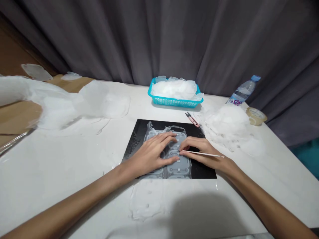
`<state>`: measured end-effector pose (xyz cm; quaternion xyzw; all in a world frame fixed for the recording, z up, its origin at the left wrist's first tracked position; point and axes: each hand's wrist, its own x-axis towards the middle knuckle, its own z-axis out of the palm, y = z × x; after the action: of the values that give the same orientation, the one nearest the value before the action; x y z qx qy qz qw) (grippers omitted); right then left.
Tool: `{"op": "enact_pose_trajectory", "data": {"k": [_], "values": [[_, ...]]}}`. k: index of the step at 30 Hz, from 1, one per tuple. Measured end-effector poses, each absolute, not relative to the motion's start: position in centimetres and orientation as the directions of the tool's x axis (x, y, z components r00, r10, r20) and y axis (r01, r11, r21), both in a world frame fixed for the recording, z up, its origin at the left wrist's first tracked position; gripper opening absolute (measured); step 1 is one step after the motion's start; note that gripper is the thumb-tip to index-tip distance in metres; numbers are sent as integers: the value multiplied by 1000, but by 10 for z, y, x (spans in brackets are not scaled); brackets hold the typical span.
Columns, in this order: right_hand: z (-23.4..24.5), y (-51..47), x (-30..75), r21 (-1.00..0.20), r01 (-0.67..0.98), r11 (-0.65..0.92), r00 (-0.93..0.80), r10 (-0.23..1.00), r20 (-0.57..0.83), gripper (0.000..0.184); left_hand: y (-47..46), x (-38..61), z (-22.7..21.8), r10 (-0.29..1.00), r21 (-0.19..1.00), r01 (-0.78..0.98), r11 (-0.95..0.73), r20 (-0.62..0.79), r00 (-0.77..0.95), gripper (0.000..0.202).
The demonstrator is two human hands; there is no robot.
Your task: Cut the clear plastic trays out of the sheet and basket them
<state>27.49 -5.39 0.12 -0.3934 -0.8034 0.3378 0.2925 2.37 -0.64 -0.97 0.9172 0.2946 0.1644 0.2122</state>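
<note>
A translucent molded sheet [183, 163] with rounded panels and small round bumps lies over a black mat [204, 172], its lower part reaching past the mat onto the white table. Spread flat across the sheet, my left hand [157, 150] has its fingers apart and presses on it. My right hand [203, 151] pinches a thin white stick [209, 154], whose tip meets the right panel of the sheet close to my left fingertips. What the tip touches is too small to make out.
Behind the mat stands a turquoise basket [174, 101] of translucent pieces. Pink-handled thread snips [193, 120] lie beside a heap of clear scraps [229, 122]. A water bottle [243, 91] and tape roll [256, 116] are at the right. More translucent sheets [62, 106] cover the left side.
</note>
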Motion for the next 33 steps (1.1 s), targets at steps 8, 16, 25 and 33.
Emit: {"op": "enact_pose_trajectory", "data": {"k": [8, 16, 25, 33], "values": [[-2, -54, 275, -720, 451, 527, -555, 798, 236, 19, -5, 24, -10, 615, 493, 478, -727, 159, 772, 51], [-4, -62, 283, -641, 487, 594, -565, 773, 287, 17, -8, 24, -6, 609, 505, 487, -713, 101, 786, 50], [-8, -51, 272, -433, 592, 680, -586, 732, 349, 25, -6, 23, -9, 622, 540, 474, -696, 123, 773, 55], [-19, -52, 265, -276, 646, 711, -596, 696, 400, 25, -6, 23, -13, 665, 596, 526, -607, 17, 747, 75]]}}
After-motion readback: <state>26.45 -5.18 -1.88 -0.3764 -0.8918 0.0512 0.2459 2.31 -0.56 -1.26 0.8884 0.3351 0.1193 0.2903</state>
